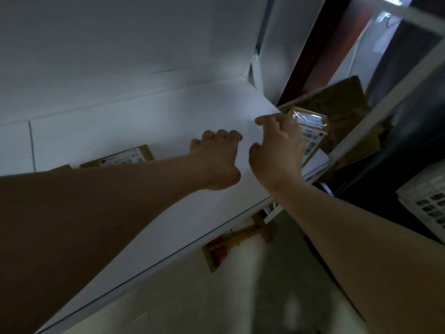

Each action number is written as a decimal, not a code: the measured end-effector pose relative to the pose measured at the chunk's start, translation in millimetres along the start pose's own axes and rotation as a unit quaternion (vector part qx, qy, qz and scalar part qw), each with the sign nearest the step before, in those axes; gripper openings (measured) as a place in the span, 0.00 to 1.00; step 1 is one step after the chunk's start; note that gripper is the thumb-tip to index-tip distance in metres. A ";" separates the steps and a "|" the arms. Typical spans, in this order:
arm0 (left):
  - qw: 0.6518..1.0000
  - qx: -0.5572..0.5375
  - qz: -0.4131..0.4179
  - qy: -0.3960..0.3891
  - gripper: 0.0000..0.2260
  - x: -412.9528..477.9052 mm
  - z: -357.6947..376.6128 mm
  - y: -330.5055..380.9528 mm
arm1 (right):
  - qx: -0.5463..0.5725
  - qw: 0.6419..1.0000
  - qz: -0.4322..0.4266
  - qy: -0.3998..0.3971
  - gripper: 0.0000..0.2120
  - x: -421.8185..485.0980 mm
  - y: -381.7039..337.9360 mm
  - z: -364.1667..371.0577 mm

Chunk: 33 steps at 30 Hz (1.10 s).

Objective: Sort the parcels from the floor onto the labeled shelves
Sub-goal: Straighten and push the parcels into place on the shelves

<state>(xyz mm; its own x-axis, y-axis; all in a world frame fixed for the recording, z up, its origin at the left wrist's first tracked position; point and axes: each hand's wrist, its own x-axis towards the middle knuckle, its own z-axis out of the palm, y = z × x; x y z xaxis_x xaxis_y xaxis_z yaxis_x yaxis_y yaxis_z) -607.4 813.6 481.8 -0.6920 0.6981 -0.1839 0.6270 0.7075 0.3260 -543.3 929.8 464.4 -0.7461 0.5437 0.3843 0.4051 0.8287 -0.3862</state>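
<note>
Centrally, two bare forearms reaching across a white shelf point(204, 109). Left hand point(216, 160) at centre, fingers curled under, knuckles on the board, holding nothing. Right hand point(277, 150) just toward 3 o'clock, fingers loosely spread, empty. Taped brown parcel point(313, 131) just behind it at 2 o'clock; second parcel point(125, 159) at 9 o'clock.
</note>
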 end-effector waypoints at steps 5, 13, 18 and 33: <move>1.000 -0.017 0.025 0.001 0.35 21.0 2.6 21.0 | -0.084 0.993 0.080 -0.030 0.28 36.1 41.8 -14.6; 0.999 -0.030 0.032 0.003 0.32 31.1 16.0 17.9 | -0.053 0.977 0.172 -0.113 0.41 53.3 75.4 -9.6; 0.999 -0.031 0.023 0.013 0.30 28.1 16.6 0.8 | -0.005 0.981 0.189 -0.053 0.38 59.0 63.0 -2.3; 0.989 0.049 -0.089 0.111 0.30 -20.0 -19.1 -76.4 | 0.088 0.989 0.019 -0.119 0.32 4.6 -55.6 39.6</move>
<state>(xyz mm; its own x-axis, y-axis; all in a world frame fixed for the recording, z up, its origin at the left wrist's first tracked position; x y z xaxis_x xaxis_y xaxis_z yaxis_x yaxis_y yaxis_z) -648.3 743.5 478.3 -0.8494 0.5274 -0.0195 0.5118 0.8323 0.2128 -590.2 881.0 454.4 -0.8433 0.5110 0.1667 0.3528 0.7603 -0.5454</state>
